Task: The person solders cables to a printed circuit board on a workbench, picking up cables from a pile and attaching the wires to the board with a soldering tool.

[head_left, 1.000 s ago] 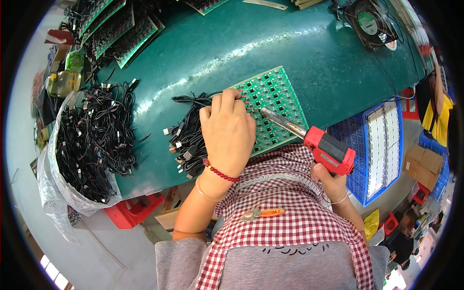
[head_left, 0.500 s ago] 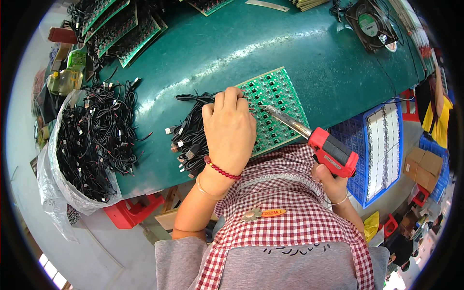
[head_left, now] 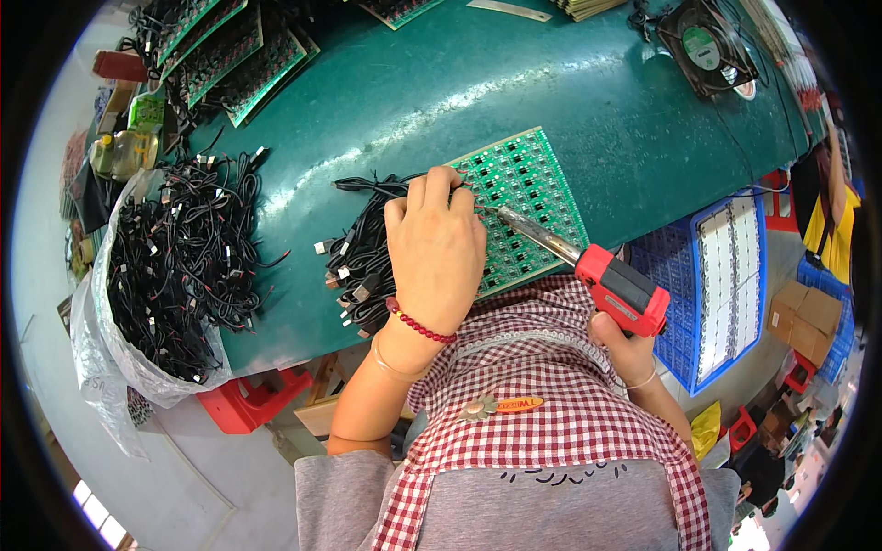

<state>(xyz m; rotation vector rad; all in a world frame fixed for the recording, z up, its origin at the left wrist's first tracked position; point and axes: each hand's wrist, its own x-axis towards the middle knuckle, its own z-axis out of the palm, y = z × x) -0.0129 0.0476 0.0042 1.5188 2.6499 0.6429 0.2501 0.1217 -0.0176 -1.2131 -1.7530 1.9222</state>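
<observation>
A green circuit board panel [head_left: 528, 193] with rows of small parts lies near the table's front edge. My right hand [head_left: 625, 349] grips a red and black soldering gun [head_left: 625, 292], its metal tip resting over the left half of the panel. My left hand [head_left: 436, 243] lies over the panel's left edge, back of the hand up and fingers curled down in a pinch. Fine red wire ends show by its fingertips; the pinch itself is mostly hidden. Black USB cables [head_left: 363, 266] lie bundled beside that hand, their plugs pointing left and toward me.
A clear plastic bag [head_left: 110, 285] full of black cables stands at the left. Stacked circuit boards [head_left: 225, 73] are at the far left. At the far right stands a black fan [head_left: 703, 46]. A blue crate [head_left: 684, 303] sits beside the table, right of me.
The soldering gun and my right hand have shifted a little to the left, and the tip sits slightly nearer to me. My left hand has hardly moved.
</observation>
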